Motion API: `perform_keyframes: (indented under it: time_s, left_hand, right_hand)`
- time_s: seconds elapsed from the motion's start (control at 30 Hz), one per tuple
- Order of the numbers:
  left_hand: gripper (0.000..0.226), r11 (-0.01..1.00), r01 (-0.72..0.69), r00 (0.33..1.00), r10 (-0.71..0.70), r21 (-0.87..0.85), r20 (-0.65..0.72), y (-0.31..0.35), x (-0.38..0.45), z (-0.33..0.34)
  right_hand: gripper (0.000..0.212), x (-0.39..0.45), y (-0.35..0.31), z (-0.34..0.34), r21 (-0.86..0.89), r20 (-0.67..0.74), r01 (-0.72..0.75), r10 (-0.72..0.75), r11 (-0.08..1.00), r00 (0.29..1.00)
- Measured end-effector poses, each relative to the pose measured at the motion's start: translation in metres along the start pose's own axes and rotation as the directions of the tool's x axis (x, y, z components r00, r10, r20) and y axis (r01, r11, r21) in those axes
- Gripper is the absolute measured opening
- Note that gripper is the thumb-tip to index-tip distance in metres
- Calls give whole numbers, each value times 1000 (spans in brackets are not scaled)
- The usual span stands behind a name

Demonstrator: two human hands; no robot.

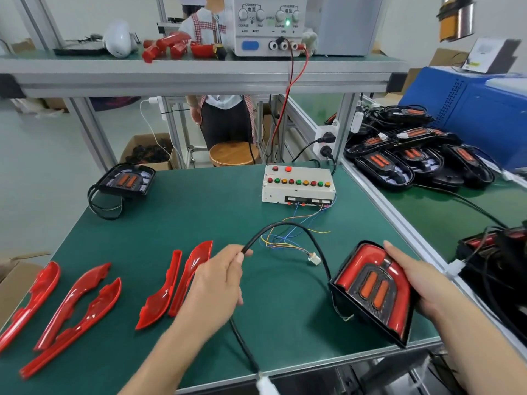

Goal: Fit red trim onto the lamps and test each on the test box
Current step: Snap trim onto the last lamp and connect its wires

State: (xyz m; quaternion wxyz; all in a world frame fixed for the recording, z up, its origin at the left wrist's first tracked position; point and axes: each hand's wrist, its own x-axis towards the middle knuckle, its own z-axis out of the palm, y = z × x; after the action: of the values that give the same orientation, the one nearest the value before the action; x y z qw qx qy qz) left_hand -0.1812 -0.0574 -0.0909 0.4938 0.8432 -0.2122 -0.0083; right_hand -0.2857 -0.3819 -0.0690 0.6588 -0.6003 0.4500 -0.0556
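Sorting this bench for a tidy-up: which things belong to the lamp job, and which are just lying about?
Job: lamp in right hand; its cable in left hand; loose red trim; test box.
Lying about: white helmet; wooden stool; cardboard box.

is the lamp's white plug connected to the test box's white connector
No, the white plug hangs off the green table's near edge, apart from the white connector.

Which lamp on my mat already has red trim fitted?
The lamp held in the right hand; a red band wraps its edge. The far-left lamp is still all black.
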Motion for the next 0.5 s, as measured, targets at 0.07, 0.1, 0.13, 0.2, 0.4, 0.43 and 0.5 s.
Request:
perform_keyframes:
  time_s: [0.07,0.1,0.13,0.2,0.4,0.43,0.5]
  left_hand:
    - [23,984,-80,996,71,157,63,10,18,-5]
    - [21,964,-119,990,97,236,103,16,27,-5]
    - [21,943,-148,983,108,296,147,23,37,-4]
    - [21,908,-184,969,104,376,224,37,55,1]
    - [22,807,-263,944,104,529,312,63,95,29]
    - [20,786,-278,939,101,552,329,66,100,35]
    - [15,745,-317,923,100,587,371,71,110,48]
  right_hand:
    - [53,5,1,-1,-75,-31,11,-13,997,999]
    - [53,7,1,-1,-122,-38,22,-27,992,999]
    - [53,9,0,0,-168,-41,36,-43,985,998]
    - [52,12,0,3,-234,-35,57,-67,971,997]
    - [44,18,3,21,-406,-125,123,-189,906,974]
    - [42,19,5,24,-447,-145,132,-217,885,965]
    - [43,21,10,30,-543,-167,158,-291,825,942]
